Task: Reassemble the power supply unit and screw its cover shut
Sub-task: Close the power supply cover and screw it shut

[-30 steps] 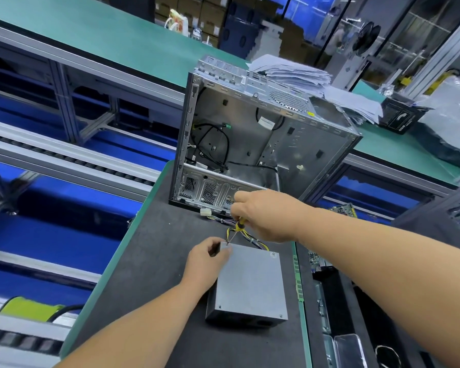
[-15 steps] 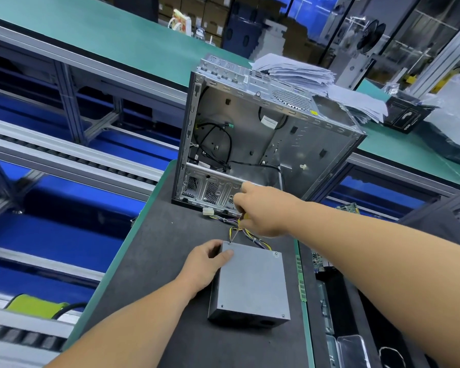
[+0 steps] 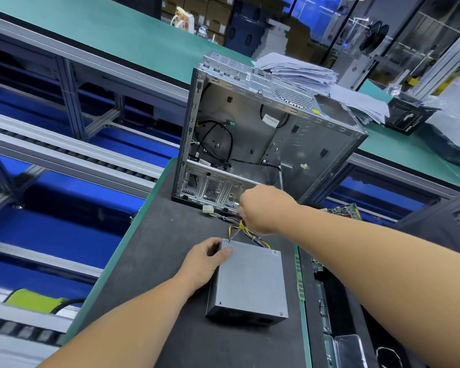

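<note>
The grey power supply unit (image 3: 250,280) lies flat on the dark work mat (image 3: 154,261) with its cover on top. Yellow, black and purple wires (image 3: 252,236) leave its far edge and end in a white connector (image 3: 207,209). My left hand (image 3: 206,261) grips the unit's far left corner, thumb on the cover. My right hand (image 3: 264,208) grips a yellow-handled screwdriver (image 3: 238,227). Its tip stands on a screw at the cover's far left corner (image 3: 229,240).
An open, empty computer case (image 3: 263,139) stands upright just beyond the unit. A stack of papers (image 3: 303,73) lies behind it on the green bench. Circuit boards (image 3: 345,209) and trays (image 3: 348,349) sit to the right of the mat. Conveyor rails (image 3: 64,155) run on the left.
My left hand has slid onto the unit's far left corner and its thumb now lies on the cover. My right hand has stayed over that corner with the screwdriver.
</note>
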